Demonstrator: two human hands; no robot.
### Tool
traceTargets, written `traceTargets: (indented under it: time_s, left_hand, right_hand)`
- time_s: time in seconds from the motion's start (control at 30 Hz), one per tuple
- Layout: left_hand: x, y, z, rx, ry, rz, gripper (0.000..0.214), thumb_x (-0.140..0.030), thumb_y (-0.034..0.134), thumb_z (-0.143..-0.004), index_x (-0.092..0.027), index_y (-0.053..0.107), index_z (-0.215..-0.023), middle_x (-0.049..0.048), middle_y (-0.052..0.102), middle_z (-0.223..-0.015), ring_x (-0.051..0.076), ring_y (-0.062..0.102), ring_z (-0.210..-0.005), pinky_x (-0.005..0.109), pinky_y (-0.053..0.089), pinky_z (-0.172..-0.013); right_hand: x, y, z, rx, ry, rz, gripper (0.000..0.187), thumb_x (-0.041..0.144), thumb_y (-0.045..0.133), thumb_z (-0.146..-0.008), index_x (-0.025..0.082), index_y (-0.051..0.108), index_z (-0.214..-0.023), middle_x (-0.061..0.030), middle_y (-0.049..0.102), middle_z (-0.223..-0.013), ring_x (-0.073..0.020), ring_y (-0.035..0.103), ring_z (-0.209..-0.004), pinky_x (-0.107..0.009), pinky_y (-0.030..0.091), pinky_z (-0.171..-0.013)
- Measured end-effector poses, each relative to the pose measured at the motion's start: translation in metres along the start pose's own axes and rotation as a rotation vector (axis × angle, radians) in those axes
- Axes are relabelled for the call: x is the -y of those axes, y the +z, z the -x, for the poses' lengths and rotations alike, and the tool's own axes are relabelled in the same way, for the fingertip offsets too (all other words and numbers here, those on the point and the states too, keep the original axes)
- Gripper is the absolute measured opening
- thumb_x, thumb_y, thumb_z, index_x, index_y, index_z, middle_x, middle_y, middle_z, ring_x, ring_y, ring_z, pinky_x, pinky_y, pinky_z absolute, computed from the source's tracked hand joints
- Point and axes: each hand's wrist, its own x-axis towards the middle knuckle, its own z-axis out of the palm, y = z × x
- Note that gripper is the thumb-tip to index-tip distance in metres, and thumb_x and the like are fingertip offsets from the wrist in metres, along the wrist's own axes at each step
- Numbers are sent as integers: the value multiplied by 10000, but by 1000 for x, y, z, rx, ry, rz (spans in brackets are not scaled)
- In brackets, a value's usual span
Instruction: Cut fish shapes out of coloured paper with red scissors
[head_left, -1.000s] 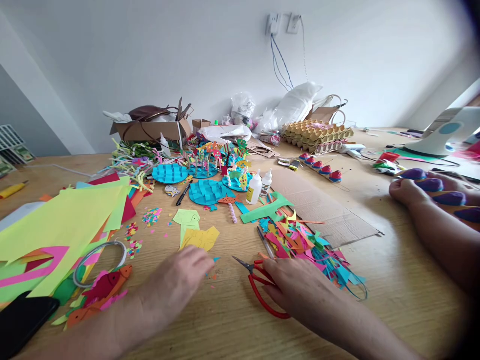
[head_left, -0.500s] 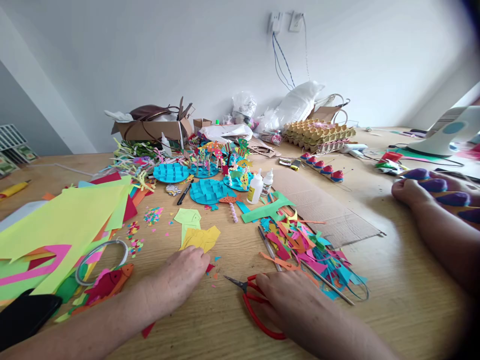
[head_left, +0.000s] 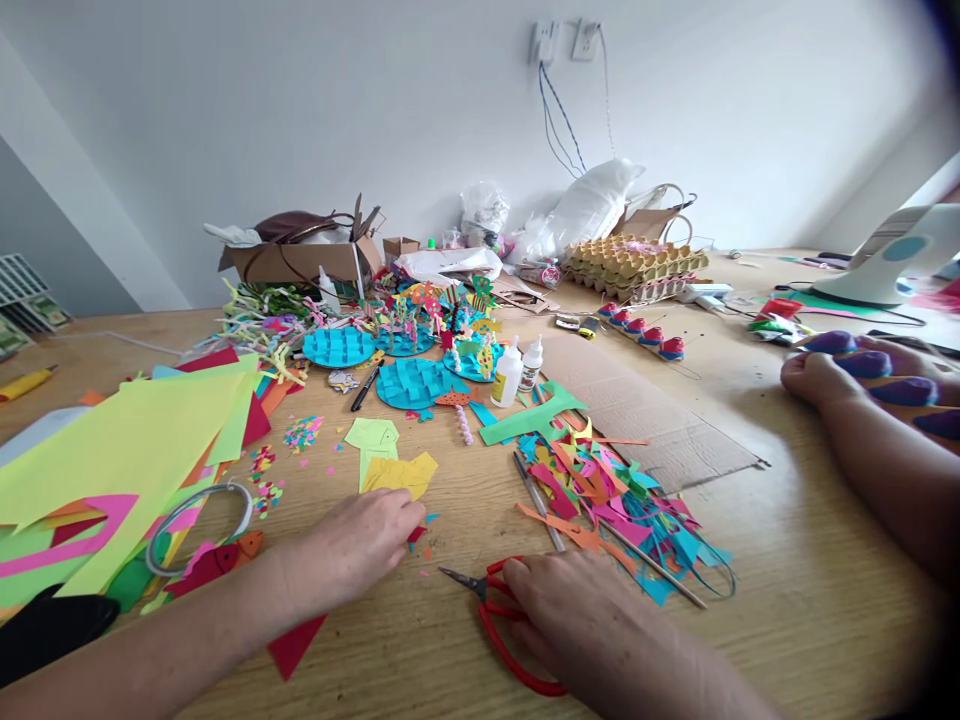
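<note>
My right hand point(head_left: 566, 600) grips red-handled scissors point(head_left: 517, 640), their blades pointing left just over the table and nearly closed. Left of it, my left hand point(head_left: 371, 540) is closed with fingers curled down; whatever they hold is hidden. Just beyond its knuckles lies a yellow paper piece point(head_left: 401, 475) with drawn lines, overlapping a light green paper cut-out point(head_left: 373, 437). Small red and blue paper scraps point(head_left: 417, 535) are by the left fingertips. A red paper piece point(head_left: 296, 642) shows beside my left forearm.
Colored sheets point(head_left: 142, 430) and a wire coil point(head_left: 244, 512) lie left. Paper offcuts point(head_left: 600, 480) and cardboard point(head_left: 652, 420) are right. Glue bottles point(head_left: 507, 375) stand near blue bases point(head_left: 420, 383). At far right, another person's hands point(head_left: 821, 385) hold a purple-painted egg-carton strip point(head_left: 904, 390).
My left hand has shifted slightly right, off the yellow paper's near edge. More of the red paper beside the left forearm shows. The scissors have moved slightly left and down.
</note>
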Motion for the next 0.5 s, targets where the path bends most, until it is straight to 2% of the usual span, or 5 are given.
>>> traceTargets:
  time_s: [0.13, 0.23, 0.3, 0.4, 0.5]
  left_hand:
    - [-3, 12, -8, -8, 2, -24, 253, -55, 409, -747, -188, 578, -881, 89, 653, -935, 235, 607, -870, 341, 475, -731]
    - [0, 12, -12, -6, 20, -23, 239, -58, 400, -744, -182, 591, -817, 85, 665, -861, 233, 617, -804, 331, 474, -681]
    - [2, 3, -15, -13, 37, -12, 207, -76, 417, -743, -184, 591, -772, 77, 666, -811, 227, 617, -749, 319, 465, -642]
    - [1, -19, -24, -65, 57, 20, 175, -102, 426, -754, -186, 576, -723, 59, 654, -759, 204, 601, -703, 297, 442, -620]
    - [-12, -41, -47, -141, 107, 78, 168, -114, 422, -759, -180, 575, -739, 53, 644, -767, 199, 587, -723, 294, 429, -632]
  right_hand:
    - [4, 2, -2, -16, 3, 36, 158, 170, 505, -796, 185, 647, -728, -53, 692, -640, -206, 645, -532, -265, 211, -424]
    - [7, -4, -4, 49, 13, 29, 171, 184, 502, -798, 185, 660, -732, -59, 698, -642, -211, 651, -520, -271, 171, -407]
    - [9, -9, -5, 94, 0, -1, 164, 185, 509, -793, 181, 666, -748, -58, 706, -658, -211, 657, -525, -270, 168, -402]
    - [12, -15, -7, 95, -39, -66, 141, 169, 524, -776, 182, 664, -782, -42, 714, -695, -207, 662, -556, -256, 217, -413]
    - [17, -19, -11, 105, -51, -82, 146, 161, 518, -768, 173, 661, -791, -43, 718, -708, -213, 665, -568, -248, 266, -427]
